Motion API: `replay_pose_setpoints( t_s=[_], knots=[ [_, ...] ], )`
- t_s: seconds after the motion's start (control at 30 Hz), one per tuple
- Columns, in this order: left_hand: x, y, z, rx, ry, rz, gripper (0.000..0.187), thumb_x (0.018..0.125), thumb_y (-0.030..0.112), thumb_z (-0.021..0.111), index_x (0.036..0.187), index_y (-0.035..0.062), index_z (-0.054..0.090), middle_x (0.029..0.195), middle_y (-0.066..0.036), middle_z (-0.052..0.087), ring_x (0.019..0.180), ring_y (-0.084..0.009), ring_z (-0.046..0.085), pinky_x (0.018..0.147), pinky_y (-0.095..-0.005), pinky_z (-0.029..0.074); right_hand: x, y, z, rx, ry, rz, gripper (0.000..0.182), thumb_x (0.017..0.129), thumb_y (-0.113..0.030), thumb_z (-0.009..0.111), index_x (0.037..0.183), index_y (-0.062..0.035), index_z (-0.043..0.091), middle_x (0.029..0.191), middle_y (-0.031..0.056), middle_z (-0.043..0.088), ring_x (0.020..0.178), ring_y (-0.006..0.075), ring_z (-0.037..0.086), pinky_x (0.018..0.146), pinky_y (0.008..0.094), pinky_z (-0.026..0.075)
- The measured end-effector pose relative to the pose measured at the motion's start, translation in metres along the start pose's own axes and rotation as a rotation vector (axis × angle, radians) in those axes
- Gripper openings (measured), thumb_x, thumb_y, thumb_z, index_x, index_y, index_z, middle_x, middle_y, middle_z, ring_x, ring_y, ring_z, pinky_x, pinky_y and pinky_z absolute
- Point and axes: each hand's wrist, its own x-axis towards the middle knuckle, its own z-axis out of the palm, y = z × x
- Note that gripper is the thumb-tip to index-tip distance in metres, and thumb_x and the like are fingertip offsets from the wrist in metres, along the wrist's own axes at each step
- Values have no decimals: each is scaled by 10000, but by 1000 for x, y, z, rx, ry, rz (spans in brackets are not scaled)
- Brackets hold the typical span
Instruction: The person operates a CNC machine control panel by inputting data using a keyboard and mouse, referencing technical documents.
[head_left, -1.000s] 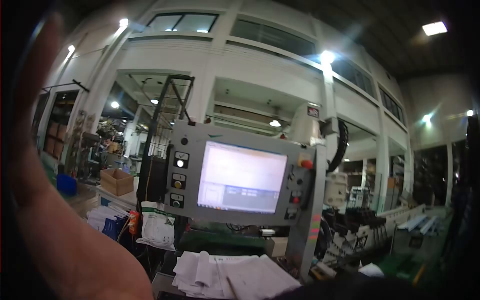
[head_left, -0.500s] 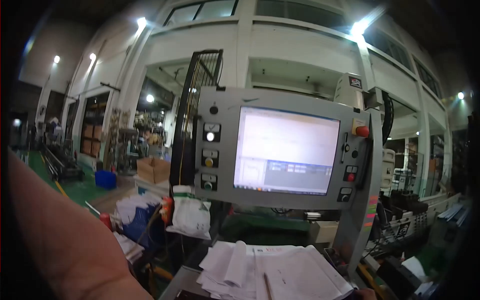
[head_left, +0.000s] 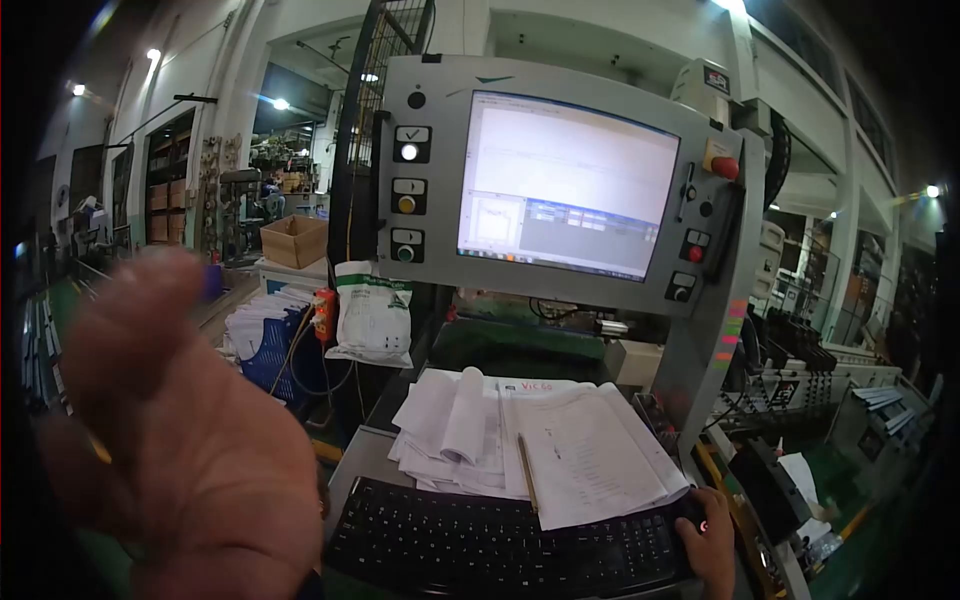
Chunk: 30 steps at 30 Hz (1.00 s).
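My left hand (head_left: 215, 460) looms large and blurred at the left, close to the camera. Its fingers look apart, and nothing shows in them. At the lower right, my right hand (head_left: 712, 545) is closed round a dark computer mouse (head_left: 692, 500), mostly hidden, with a small red glow beside the thumb. A black keyboard (head_left: 450, 545) lies left of that hand. Printed papers (head_left: 590, 450) overlap the keyboard's back edge, with one sheet rolled up and a pencil (head_left: 527, 472) on top. Behind them stands a grey control panel with a lit screen (head_left: 570, 180).
Buttons and a red emergency stop knob (head_left: 724, 166) flank the screen. Left of the desk are a white plastic bag (head_left: 370, 315), a blue crate (head_left: 275, 355) of papers and a cardboard box (head_left: 295, 241). Machinery (head_left: 800, 375) stands at the right.
The view has tilted down, bringing the keyboard and my right hand on the mouse into sight. My left hand has come up into view, where mostly the forearm and wrist showed before.
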Motion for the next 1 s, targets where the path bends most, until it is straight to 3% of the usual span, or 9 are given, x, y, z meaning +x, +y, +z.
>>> replay_pose_setpoints(
  t_s=[0.07,0.13,0.27,0.33,0.47,0.53,0.67,0.77,1.0],
  knots=[
    [0,-3,1,-17,-258,-146,592,1152,529,333,1528,130,558,1453,-230,633,1243,-330,649,1101,-526,422,0,2,2,12,28,-15,572,750,-90,772,1302,-3,653,1393,204,620,1321,383,610,1130,431,461],
    [6,-7,21,-266,-374,-288,620,1147,584,351,1393,124,685,1264,-173,762,1044,-269,730,1022,-461,477,0,9,0,-39,-6,-64,550,878,-142,759,1386,16,620,1421,223,608,1345,395,584,1142,443,455],
    [-3,-17,47,-536,-492,-425,416,1040,490,669,1091,96,792,1026,-76,803,868,-226,747,891,-379,554,0,9,-1,-45,-41,-49,535,949,-170,739,1436,8,609,1461,227,587,1374,399,558,1148,451,451],
    [-26,-16,65,-672,-523,-450,286,955,318,833,1060,54,795,1041,-97,786,910,-250,740,860,-384,558,2,9,-1,-51,-53,-47,532,944,-166,738,1436,-4,614,1467,222,582,1377,399,555,1149,451,450],
    [-64,-11,83,-584,-634,-311,518,915,443,842,1190,13,758,1017,-117,777,862,-264,729,833,-372,565,0,4,-3,-75,-47,-36,527,935,-153,738,1432,-20,624,1463,218,582,1373,400,555,1150,451,450],
    [-65,1,77,-417,-743,-378,327,947,347,832,1064,45,782,988,-87,785,844,-234,735,812,-358,567,0,9,0,-80,-32,-72,525,935,-151,738,1430,-16,625,1468,216,580,1372,397,556,1149,449,449],
    [-111,0,85,-173,-673,-381,300,939,404,839,953,108,792,997,-39,803,843,-186,755,801,-326,588,0,6,-1,-81,-16,-53,512,946,-156,735,1424,-8,627,1455,215,596,1363,394,566,1150,445,447],
    [-117,0,86,-140,-704,-404,284,875,343,905,965,100,787,995,-32,802,859,-172,762,807,-323,593,-1,5,3,-16,93,-22,559,709,-82,755,1255,4,676,1347,202,651,1293,386,632,1126,430,467],
    [-112,3,84,-138,-660,-391,276,890,346,893,971,103,791,985,-25,807,852,-163,762,802,-322,587,-1,2,3,-42,131,12,512,688,-94,729,1189,10,711,1314,200,681,1273,384,650,1114,430,478]
  ],
)
